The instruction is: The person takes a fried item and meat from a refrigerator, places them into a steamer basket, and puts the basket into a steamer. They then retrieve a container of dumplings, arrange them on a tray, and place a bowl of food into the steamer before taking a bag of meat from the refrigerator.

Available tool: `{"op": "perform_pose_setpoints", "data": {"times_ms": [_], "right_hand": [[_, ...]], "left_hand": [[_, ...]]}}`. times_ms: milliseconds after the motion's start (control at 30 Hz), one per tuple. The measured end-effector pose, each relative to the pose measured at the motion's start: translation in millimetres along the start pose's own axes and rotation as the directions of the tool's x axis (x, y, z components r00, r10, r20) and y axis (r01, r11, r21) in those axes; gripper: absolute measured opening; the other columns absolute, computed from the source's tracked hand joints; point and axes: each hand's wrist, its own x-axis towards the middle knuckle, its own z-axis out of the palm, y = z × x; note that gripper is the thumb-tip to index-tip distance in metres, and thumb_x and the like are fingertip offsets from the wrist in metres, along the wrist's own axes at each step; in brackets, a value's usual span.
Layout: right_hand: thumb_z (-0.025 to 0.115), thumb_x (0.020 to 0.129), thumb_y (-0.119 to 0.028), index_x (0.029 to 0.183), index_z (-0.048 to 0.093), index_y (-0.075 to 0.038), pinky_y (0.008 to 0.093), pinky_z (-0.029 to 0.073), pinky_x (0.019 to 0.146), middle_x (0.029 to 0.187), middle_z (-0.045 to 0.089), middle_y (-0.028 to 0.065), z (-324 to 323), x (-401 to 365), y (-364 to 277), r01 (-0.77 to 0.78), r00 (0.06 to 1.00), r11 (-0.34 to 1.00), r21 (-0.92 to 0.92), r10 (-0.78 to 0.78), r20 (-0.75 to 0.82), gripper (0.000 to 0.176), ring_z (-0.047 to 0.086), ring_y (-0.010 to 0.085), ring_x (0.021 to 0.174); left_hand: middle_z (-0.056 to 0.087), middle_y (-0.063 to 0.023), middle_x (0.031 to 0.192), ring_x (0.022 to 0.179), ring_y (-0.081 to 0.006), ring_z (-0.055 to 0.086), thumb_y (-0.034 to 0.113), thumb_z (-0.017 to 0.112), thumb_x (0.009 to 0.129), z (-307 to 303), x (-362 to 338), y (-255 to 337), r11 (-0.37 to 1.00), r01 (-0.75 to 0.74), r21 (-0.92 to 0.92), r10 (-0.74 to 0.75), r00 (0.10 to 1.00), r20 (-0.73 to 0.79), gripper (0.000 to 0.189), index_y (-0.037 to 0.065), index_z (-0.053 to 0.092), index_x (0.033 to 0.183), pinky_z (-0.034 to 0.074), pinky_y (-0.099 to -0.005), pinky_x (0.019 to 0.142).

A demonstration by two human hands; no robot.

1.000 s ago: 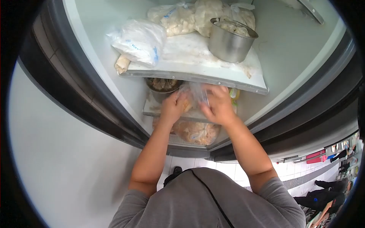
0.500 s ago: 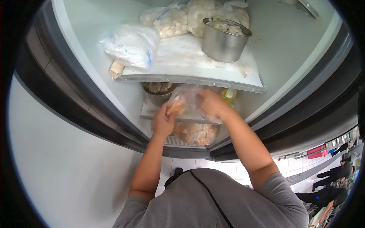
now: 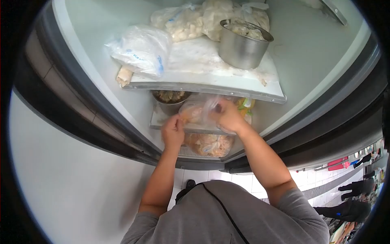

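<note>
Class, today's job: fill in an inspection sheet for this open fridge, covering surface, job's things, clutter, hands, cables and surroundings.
Surface: frosted upper shelf, middle shelf beneath it.
Job's things: clear plastic bag of pale orange food, held above the middle shelf.
Clutter: steel pot, white bag and lumpy bags on the upper shelf; bowl below it; another filled bag at the bottom.
Hands: left hand and right hand both grip the clear plastic bag.
Cables: nothing seen.
Surroundings: white tiled floor, people at lower right.
</note>
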Motion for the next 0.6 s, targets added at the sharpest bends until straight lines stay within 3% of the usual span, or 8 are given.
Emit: {"op": "perform_pose_setpoints", "data": {"times_ms": [67,133,267,333,367,433,500,600], "right_hand": [[0.074,0.087,-0.008,0.126,0.068,-0.001,0.0346,0.06,0.078,0.107,0.074,0.0121,1.0,-12.3,-17.9,0.055,0.998,0.996,-0.067,-0.054,0.02,0.04,0.072,0.0197,0.098],[0.07,0.089,-0.006,0.123,0.07,0.0,0.0348,0.06,0.081,0.107,0.074,0.0133,-2.6,-16.8,-34.0,-0.279,0.943,0.871,0.405,0.169,0.287,0.034,0.072,0.0212,0.101],[0.07,0.088,-0.008,0.124,0.07,-0.002,0.0385,0.059,0.086,0.108,0.074,0.0138,5.5,-10.7,-16.9,-0.346,0.899,0.935,0.076,0.308,0.311,0.036,0.071,0.0244,0.106],[0.069,0.088,-0.007,0.122,0.071,-0.004,0.0393,0.058,0.087,0.107,0.075,0.0135,15.0,-10.4,-14.0,0.358,0.933,0.812,-0.461,-0.319,0.165,0.035,0.073,0.0259,0.101],[0.069,0.088,-0.007,0.122,0.071,-0.004,0.0393,0.058,0.087,0.107,0.075,0.0135,12.8,-11.7,-20.3,0.36,0.933,0.811,-0.461,-0.321,0.164,0.035,0.073,0.0259,0.101],[0.071,0.085,-0.002,0.115,0.073,-0.003,0.036,0.058,0.083,0.104,0.075,0.0115,3.5,-16.4,-35.1,0.075,0.997,0.955,-0.288,-0.074,0.017,0.03,0.072,0.0202,0.095],[0.072,0.085,-0.001,0.113,0.072,-0.002,0.0345,0.057,0.083,0.103,0.074,0.0095,-6.7,-20.1,-16.7,0.044,0.999,0.978,-0.203,-0.048,-0.014,0.028,0.071,0.0185,0.093],[0.073,0.087,-0.001,0.111,0.07,0.0,0.0314,0.057,0.081,0.1,0.073,0.0064,-12.8,-25.1,-11.1,0.036,0.994,0.999,0.027,-0.033,-0.103,0.025,0.069,0.0146,0.09]], "left_hand": [[0.074,-0.013,0.089,0.084,-0.0277,0.073,0.003,0.065,0.093,1.9,2.1,8.8,0.996,0.09,-0.003,-0.089,0.994,0.057,0.011,0.004,0.072,0.102,0.055,-0.0356,0.075],[0.074,-0.0134,0.091,0.086,-0.0284,0.073,0.001,0.063,0.094,6.8,5.5,9.4,0.984,0.179,-0.004,-0.178,0.979,0.096,0.013,0.004,0.072,0.103,0.055,-0.036,0.076],[0.075,-0.0152,0.095,0.087,-0.0302,0.073,-0.001,0.06,0.094,18.0,6.8,7.0,0.964,0.106,-0.243,-0.099,0.994,0.041,0.017,0.004,0.072,0.105,0.055,-0.0366,0.078],[0.075,-0.0158,0.095,0.087,-0.0309,0.073,-0.002,0.059,0.095,13.8,9.7,13.7,0.953,0.133,-0.273,-0.127,0.991,0.039,0.018,0.004,0.072,0.106,0.055,-0.0365,0.078],[0.075,-0.016,0.095,0.087,-0.031,0.073,-0.002,0.058,0.095,9.9,11.4,17.7,0.965,0.153,-0.214,-0.15,0.988,0.031,0.019,0.004,0.072,0.107,0.056,-0.0366,0.078],[0.074,-0.0162,0.094,0.087,-0.0311,0.073,-0.002,0.058,0.095,6.7,12.1,18.6,0.973,0.171,-0.155,-0.17,0.985,0.02,0.02,0.005,0.072,0.108,0.056,-0.0366,0.078],[0.074,-0.0163,0.092,0.086,-0.0315,0.073,-0.001,0.058,0.096,2.8,5.9,14.8,0.995,0.022,0.099,-0.017,0.998,-0.056,0.021,0.005,0.072,0.109,0.057,-0.0372,0.077],[0.074,-0.0166,0.091,0.084,-0.0334,0.073,0.001,0.06,0.095,-2.9,-2.7,8.3,0.994,0.109,-0.008,-0.11,0.99,-0.085,0.019,0.006,0.073,0.107,0.057,-0.0398,0.075]]}}
